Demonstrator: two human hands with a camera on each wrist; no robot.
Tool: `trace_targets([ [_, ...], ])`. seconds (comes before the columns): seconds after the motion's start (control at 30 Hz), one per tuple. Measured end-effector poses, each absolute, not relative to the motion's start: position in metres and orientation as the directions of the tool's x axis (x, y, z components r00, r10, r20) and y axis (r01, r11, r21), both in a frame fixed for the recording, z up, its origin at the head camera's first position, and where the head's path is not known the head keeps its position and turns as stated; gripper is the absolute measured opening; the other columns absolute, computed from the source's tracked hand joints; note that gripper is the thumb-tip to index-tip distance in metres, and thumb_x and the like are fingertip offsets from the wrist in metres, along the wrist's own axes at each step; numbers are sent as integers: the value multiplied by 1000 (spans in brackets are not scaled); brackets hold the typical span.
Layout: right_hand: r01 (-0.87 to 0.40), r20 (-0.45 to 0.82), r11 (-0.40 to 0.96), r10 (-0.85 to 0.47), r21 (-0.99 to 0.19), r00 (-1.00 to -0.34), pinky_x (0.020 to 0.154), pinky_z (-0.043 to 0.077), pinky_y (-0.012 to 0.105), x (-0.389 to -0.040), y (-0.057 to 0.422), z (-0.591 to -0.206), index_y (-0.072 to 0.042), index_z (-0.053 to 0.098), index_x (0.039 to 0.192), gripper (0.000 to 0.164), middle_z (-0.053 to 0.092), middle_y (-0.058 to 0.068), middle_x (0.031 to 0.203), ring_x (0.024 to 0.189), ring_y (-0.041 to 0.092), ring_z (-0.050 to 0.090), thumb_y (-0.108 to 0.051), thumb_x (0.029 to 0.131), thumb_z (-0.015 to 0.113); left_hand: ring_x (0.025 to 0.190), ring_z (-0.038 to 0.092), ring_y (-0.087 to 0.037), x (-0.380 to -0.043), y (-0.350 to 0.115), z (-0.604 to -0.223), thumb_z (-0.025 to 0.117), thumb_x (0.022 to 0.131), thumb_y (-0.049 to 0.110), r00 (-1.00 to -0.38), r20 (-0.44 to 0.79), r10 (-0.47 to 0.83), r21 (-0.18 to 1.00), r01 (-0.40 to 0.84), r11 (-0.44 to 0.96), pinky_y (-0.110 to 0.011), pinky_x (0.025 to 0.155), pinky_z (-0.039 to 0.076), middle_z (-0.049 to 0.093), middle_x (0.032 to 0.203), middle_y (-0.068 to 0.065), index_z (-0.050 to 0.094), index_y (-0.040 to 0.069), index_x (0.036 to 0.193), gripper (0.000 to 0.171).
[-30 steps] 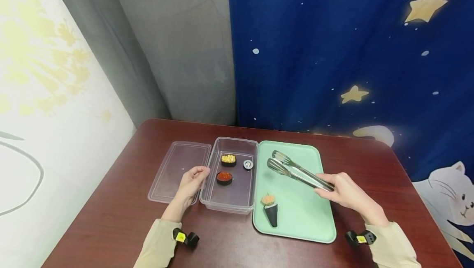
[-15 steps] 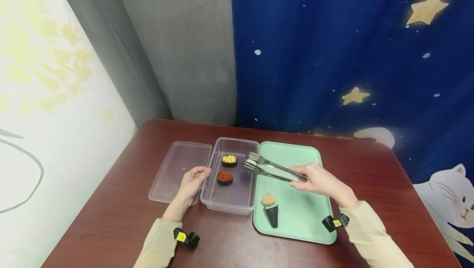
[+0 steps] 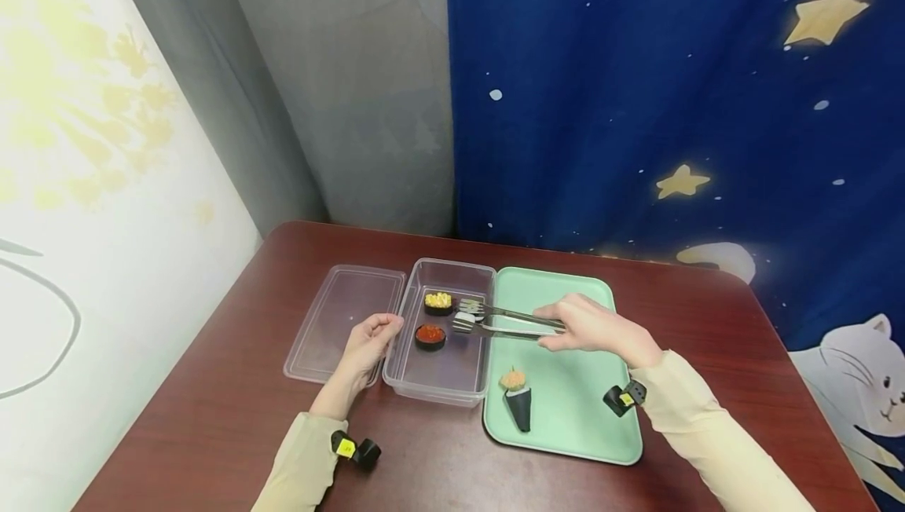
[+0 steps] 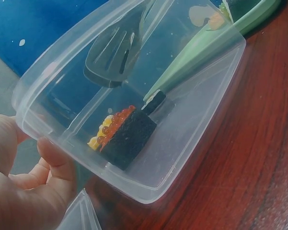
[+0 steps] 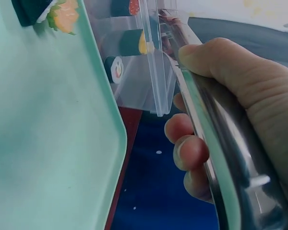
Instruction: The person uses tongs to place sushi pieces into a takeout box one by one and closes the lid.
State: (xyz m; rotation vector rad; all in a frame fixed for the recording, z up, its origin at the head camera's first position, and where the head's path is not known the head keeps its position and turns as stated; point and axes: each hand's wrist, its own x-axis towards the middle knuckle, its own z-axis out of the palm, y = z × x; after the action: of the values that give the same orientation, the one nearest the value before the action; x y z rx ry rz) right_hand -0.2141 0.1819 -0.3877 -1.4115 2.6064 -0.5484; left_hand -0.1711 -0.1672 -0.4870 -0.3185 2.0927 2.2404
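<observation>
My left hand [image 3: 369, 343] pinches the left rim of a clear plastic container [image 3: 452, 378] between thumb and fingers. My right hand [image 3: 587, 325] grips metal tongs [image 3: 509, 332], whose slotted tips lie apart over the container's right side. Inside the container are a corn-topped gunkan sushi [image 3: 438, 304] and a roe-topped gunkan sushi [image 3: 430, 337]. A small sushi roll [image 5: 116, 69] is in there too, mostly hidden by the tongs in the head view. In the left wrist view, a tong tip [image 4: 113, 55] shows through the container, above the sushi and apart from them.
A light green tray [image 3: 573, 410] stands right of the container, bearing a hand roll [image 3: 519, 406] near its front left corner. To the left, a clear lid [image 3: 332, 323] lies flat on the dark red table [image 3: 212, 386]. Curtains hang behind the table.
My right hand has carried the tongs leftward from above the tray, and their tips are now over the container. The left hand has stayed at the container's rim.
</observation>
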Motion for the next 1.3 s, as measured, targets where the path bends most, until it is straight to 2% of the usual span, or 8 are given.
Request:
trace_targets([
  [0.17, -801, 0, 497, -850, -333, -527, 50, 30, 19, -219, 169, -376, -10, 65, 83, 10, 39, -12, 58, 50, -1, 29, -18, 80, 71, 49, 33, -4, -172, -167, -489, 61, 90, 10, -979, -182, -96, 982, -175, -73, -18, 46, 28, 43, 60, 7, 56, -1, 97, 14],
  [0.3, -801, -63, 518, -849, -302, -525, 49, 28, 19, -224, 157, -368, -15, 57, 72, 16, 34, -12, 57, 50, 1, 30, -17, 78, 71, 49, 34, -4, -172, -167, -488, 61, 91, 10, -978, -182, -102, 982, -176, -64, -18, 46, 29, 43, 60, 7, 56, -2, 97, 15],
  [0.5, -805, -139, 542, -840, -242, -525, 49, 29, 20, -228, 142, -360, -14, 57, 68, 16, 37, -10, 56, 51, 3, 31, -17, 75, 72, 49, 33, -4, -171, -166, -487, 61, 91, 11, -977, -191, -95, 980, -185, -71, -18, 47, 28, 42, 60, 6, 55, -3, 99, 17],
  [0.67, -823, -154, 540, -841, -177, -519, 50, 29, 21, -227, 133, -355, -12, 59, 67, 15, 39, -10, 57, 52, 5, 31, -16, 73, 73, 50, 34, -4, -171, -166, -486, 62, 91, 11, -975, -199, -100, 978, -191, -77, -19, 47, 29, 42, 61, 6, 55, -3, 98, 17],
  [1.0, -811, -239, 579, -802, -86, -547, 49, 27, 21, -224, 116, -340, -14, 57, 62, 19, 37, -9, 55, 50, 7, 31, -17, 69, 74, 49, 34, -4, -172, -168, -487, 62, 90, 11, -976, -197, -98, 979, -190, -81, -19, 47, 29, 42, 61, 6, 56, -1, 97, 16],
  [1.3, -795, -260, 606, -765, 19, -589, 49, 29, 23, -223, 106, -335, -15, 53, 62, 26, 36, -8, 56, 53, 10, 30, -21, 68, 77, 49, 33, -3, -172, -168, -486, 62, 91, 13, -976, -200, -91, 978, -193, -77, -18, 47, 29, 41, 61, 7, 56, -1, 98, 18],
])
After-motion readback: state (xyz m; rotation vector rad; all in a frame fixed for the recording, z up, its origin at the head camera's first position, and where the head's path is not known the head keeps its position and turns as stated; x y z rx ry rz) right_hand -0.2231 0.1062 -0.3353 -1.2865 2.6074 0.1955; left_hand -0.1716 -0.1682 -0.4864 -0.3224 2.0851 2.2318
